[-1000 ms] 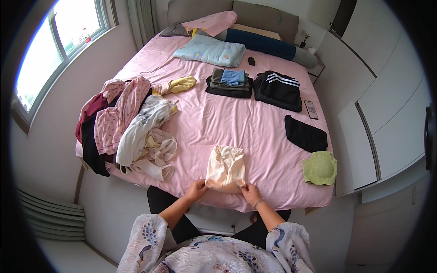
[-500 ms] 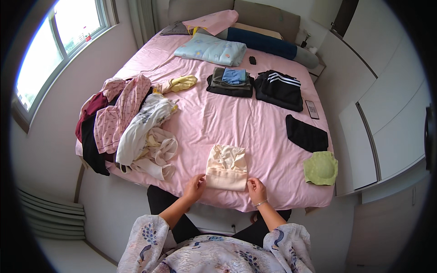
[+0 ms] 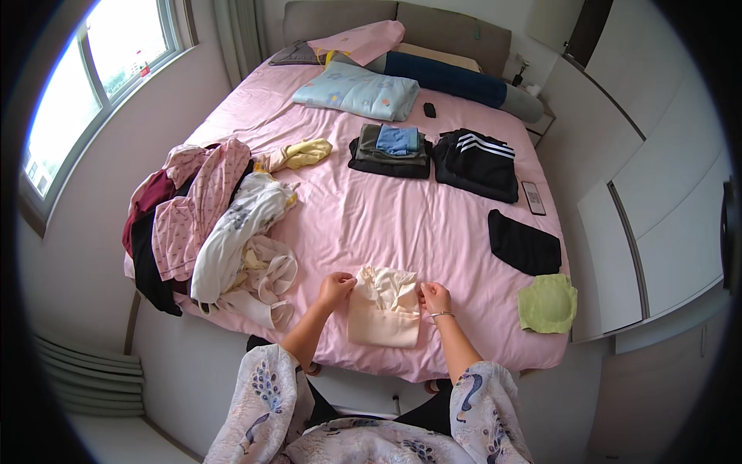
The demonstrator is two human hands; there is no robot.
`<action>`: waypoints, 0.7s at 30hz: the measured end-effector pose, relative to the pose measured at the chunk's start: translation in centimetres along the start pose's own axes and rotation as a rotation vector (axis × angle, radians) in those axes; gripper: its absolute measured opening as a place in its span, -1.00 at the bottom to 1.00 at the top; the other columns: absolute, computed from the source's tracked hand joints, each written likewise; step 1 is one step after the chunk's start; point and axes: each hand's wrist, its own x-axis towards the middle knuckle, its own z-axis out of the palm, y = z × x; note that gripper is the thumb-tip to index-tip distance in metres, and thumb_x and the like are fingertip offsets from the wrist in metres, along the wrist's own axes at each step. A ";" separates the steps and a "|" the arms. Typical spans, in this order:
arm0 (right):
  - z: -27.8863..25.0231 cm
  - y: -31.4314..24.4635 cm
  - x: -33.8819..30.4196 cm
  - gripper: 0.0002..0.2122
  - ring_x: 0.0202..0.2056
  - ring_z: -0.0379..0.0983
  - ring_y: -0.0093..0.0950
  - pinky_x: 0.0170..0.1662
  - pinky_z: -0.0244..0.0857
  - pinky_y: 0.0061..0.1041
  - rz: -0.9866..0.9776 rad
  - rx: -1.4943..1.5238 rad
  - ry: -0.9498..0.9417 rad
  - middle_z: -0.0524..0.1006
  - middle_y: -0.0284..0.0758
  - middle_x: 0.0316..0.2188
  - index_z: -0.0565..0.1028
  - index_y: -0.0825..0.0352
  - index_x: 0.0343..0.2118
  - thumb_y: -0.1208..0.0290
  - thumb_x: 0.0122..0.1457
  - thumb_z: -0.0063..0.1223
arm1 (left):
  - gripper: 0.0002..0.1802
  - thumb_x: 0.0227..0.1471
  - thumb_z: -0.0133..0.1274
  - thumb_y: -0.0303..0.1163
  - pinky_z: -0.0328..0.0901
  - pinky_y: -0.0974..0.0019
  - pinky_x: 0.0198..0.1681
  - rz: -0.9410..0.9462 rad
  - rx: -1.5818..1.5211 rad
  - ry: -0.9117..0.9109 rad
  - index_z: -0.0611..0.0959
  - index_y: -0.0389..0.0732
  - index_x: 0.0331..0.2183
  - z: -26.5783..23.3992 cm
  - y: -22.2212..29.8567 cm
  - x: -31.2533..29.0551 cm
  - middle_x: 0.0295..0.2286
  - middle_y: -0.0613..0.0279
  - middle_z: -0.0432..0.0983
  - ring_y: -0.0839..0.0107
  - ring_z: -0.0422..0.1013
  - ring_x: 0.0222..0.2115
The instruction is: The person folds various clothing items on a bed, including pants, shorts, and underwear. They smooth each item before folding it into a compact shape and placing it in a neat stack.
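A cream-coloured cloth garment (image 3: 383, 326) lies folded near the front edge of the bed. Its lower part is a smooth, wide band, and the gathered, wrinkled upper part points away from me. My left hand (image 3: 337, 289) is at its upper left edge, fingertips pinched together on the cloth. Opposite, my right hand (image 3: 435, 298), with a bracelet at the wrist, pinches at the upper right edge. How much fabric sits between the fingers is too small to tell.
A loose heap of clothes (image 3: 202, 220) covers the bed's left side. Folded dark clothes (image 3: 390, 164), black striped clothes (image 3: 478, 179), a phone (image 3: 533, 198), a black folded garment (image 3: 524, 242) and a green folded piece (image 3: 547, 304) lie right. A blue quilt (image 3: 355, 90) lies farther back.
Both hands have moved from the garment's lower corners up to its upper sides. The garment's upper part looks less folded over the band. The whole view has shifted slightly.
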 end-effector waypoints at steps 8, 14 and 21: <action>1.1 -5.2 3.1 -0.86 -0.85 0.14 -0.70 -0.86 -0.10 -0.68 0.434 -0.008 -0.224 0.42 -0.42 -0.70 0.45 0.37 -0.44 0.43 -0.01 0.12 | -0.75 -0.16 0.10 -0.47 0.10 0.51 -0.73 -0.227 -0.126 -0.279 0.58 -0.33 -0.33 0.9 2.7 4.3 -0.70 0.36 0.37 0.63 0.21 -0.76; 1.0 -3.7 3.6 -0.87 -0.73 0.28 -0.61 -0.69 0.16 -0.62 0.081 -0.232 -0.202 0.45 -0.38 -0.67 0.46 0.40 -0.42 0.50 -0.05 0.11 | -0.77 -0.20 0.05 -0.58 0.12 0.49 -0.73 -0.160 0.019 -0.256 0.54 -0.35 -0.35 1.8 4.6 4.1 -0.69 0.33 0.37 0.61 0.24 -0.75; -1.6 -3.8 -7.1 -0.77 -0.29 0.40 -0.31 -0.26 0.30 -0.37 -1.024 -0.749 0.064 0.40 -0.26 -0.16 0.40 0.26 -0.43 0.60 -0.24 0.08 | -0.92 -0.28 -0.04 -0.59 0.29 0.27 -0.42 0.671 0.452 -0.104 0.49 -0.25 -0.56 0.2 4.8 -5.8 -0.52 0.14 0.42 0.21 0.40 -0.48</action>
